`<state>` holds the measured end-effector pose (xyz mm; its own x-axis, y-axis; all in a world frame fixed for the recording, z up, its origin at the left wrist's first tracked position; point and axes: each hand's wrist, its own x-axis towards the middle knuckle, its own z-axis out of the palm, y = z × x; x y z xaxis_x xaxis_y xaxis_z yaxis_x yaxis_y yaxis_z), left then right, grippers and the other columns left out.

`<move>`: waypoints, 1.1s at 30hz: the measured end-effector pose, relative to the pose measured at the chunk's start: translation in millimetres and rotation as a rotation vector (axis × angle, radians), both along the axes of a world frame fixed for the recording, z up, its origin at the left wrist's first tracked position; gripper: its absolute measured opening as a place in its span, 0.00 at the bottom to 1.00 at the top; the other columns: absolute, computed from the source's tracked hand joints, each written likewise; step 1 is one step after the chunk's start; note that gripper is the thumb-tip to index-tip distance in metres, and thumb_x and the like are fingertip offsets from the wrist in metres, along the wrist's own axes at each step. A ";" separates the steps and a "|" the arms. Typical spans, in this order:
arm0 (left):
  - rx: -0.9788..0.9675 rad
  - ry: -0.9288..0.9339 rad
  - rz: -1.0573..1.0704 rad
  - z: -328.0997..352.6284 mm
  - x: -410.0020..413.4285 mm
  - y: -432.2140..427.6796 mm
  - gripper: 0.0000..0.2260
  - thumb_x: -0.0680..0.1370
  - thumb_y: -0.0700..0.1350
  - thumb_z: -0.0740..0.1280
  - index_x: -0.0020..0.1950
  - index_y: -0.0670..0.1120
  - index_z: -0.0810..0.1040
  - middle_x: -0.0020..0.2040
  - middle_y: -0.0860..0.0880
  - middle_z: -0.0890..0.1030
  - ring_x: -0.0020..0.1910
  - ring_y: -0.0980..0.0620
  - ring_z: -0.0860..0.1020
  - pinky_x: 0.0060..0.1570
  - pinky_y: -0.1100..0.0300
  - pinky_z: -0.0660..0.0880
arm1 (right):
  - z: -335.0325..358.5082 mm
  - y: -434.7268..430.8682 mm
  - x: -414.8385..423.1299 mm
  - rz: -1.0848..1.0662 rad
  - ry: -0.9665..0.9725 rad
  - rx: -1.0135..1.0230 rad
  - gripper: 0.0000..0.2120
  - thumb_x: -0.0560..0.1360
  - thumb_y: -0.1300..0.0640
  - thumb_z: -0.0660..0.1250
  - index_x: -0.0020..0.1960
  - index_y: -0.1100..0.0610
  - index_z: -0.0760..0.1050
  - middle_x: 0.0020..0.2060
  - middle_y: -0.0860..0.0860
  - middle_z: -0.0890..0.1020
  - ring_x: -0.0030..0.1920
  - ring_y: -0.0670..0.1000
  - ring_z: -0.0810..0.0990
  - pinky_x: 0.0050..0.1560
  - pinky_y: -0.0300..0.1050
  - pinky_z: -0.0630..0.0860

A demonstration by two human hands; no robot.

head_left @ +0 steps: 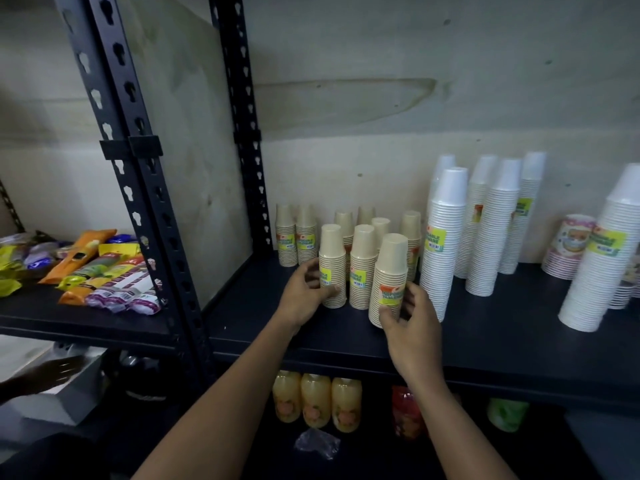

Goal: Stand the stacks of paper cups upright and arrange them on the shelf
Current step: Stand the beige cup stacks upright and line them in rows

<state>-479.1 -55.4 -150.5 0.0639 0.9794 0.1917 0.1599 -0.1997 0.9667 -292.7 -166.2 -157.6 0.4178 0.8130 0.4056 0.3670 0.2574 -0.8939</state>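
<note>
- Left hand (304,291) curls round the lower part of a beige paper-cup stack with a yellow label (331,251), thumb across its front; the stack is upright, mouths down, on the black shelf board (502,327)
- Right hand (414,327) grips the base of the nearest beige cup stack with an orange-and-yellow label (390,261); it is upright, at the front of the group
- Third beige stack (363,265) stands between the two held ones, just beside both; more beige stacks (304,237) stand upright behind, toward the wall
- Tall white cup stacks (445,244) upright just right of the beige group; another white stack (602,258) well apart at far right; short printed cups (568,244) behind it
- Left bay: colourful snack packets (104,271) lying flat; black slotted steel upright (138,168) between the bays; yellow juice bottles (315,400) on the shelf below
</note>
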 end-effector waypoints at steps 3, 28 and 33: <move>0.042 0.047 0.061 -1.1 -10.5 -1.6 0.31 0.70 0.43 0.81 0.71 0.49 0.75 0.64 0.49 0.79 0.60 0.55 0.80 0.60 0.56 0.80 | 3.2 -3.9 -13.3 0.063 0.037 0.065 0.26 0.75 0.60 0.74 0.70 0.53 0.71 0.62 0.46 0.79 0.61 0.43 0.79 0.58 0.44 0.81; 0.167 0.048 0.431 -3.6 -77.5 83.1 0.29 0.69 0.46 0.81 0.67 0.48 0.74 0.59 0.51 0.80 0.52 0.53 0.80 0.49 0.59 0.76 | 7.4 167.2 -146.8 0.037 -0.164 -0.070 0.22 0.76 0.60 0.71 0.66 0.58 0.65 0.62 0.56 0.73 0.62 0.56 0.75 0.60 0.52 0.75; 0.154 0.036 0.382 -6.4 -79.0 83.2 0.32 0.69 0.45 0.82 0.69 0.48 0.73 0.61 0.51 0.80 0.53 0.56 0.79 0.48 0.64 0.76 | -0.1 177.8 -151.2 0.032 -0.175 -0.068 0.23 0.76 0.57 0.73 0.64 0.59 0.65 0.62 0.58 0.73 0.60 0.57 0.75 0.57 0.50 0.75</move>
